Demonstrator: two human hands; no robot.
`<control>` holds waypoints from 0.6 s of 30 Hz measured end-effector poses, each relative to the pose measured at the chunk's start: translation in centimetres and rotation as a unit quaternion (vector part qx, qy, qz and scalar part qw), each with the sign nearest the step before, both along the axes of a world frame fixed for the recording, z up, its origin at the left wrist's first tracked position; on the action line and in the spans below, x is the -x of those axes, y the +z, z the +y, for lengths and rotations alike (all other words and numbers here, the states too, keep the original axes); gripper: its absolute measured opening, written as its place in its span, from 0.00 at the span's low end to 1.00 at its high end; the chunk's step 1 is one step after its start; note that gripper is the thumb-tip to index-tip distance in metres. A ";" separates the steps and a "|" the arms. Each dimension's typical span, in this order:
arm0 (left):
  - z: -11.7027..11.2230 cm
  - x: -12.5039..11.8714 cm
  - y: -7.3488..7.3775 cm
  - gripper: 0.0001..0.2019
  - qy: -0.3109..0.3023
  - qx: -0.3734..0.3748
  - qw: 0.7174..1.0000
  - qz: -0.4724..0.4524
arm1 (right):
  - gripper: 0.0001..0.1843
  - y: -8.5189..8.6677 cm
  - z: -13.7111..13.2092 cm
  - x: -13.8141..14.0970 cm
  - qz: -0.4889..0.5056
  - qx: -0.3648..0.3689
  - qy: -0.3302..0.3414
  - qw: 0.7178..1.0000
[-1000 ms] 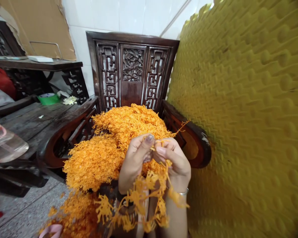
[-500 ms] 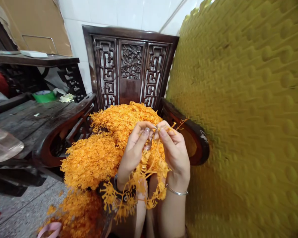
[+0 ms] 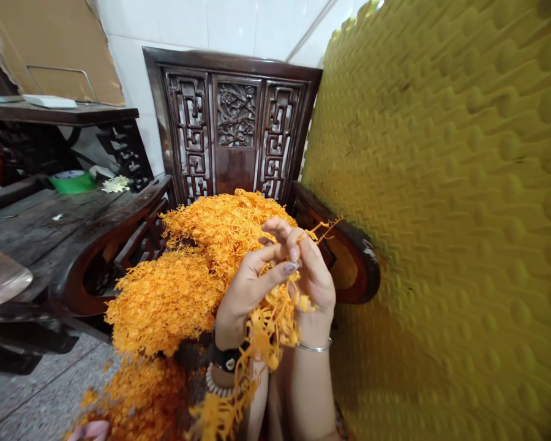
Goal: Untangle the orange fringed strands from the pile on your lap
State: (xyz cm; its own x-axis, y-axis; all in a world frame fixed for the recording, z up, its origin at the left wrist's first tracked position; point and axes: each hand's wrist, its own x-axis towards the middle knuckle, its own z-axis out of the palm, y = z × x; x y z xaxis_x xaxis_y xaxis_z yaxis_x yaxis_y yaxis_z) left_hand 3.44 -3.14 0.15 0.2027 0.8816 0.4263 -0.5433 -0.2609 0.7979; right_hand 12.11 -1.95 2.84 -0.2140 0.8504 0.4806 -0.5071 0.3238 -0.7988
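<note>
Left hand (image 3: 248,291): thumbnail (image 3: 289,267) with a glossy, greyish-violet finish. Wrist fittings, two — a black band (image 3: 223,358) bearing a small pale emblem (image 3: 230,364), and, nearer the elbow, a pale coiled bracelet (image 3: 214,384), ribbed and partly hidden. Right hand (image 3: 316,285): one slim, rounded, silver-coloured bangle (image 3: 315,348) at the wrist — forearm (image 3: 313,392) bare.

Head-worn view, forward and down, near hands (image 3: 244,293)
</note>
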 end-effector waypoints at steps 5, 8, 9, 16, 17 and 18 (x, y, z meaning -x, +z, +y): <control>-0.3 -0.9 0.6 0.12 0.027 0.050 0.990 -0.126 | 0.19 0.3 -0.8 1.1 0.067 -0.008 -0.073 0.995; -0.7 -0.8 0.9 0.12 0.038 0.074 0.988 -0.133 | 0.22 0.2 -1.0 1.9 0.078 -0.012 -0.076 0.994; -0.9 -0.7 0.9 0.12 0.045 0.079 0.986 -0.137 | 0.22 0.1 -1.0 2.1 0.082 -0.014 -0.068 0.994; -1.1 0.5 0.4 0.21 0.141 0.061 0.967 -0.205 | 0.18 0.5 -2.3 1.8 0.218 -0.013 0.045 0.975; -1.1 0.7 0.5 0.22 0.159 0.059 0.958 -0.230 | 0.18 0.8 -2.4 1.5 0.246 0.002 0.040 0.968; -1.0 0.9 0.6 0.22 0.163 0.053 0.951 -0.256 | 0.18 1.0 -2.4 1.3 0.266 0.015 0.033 0.963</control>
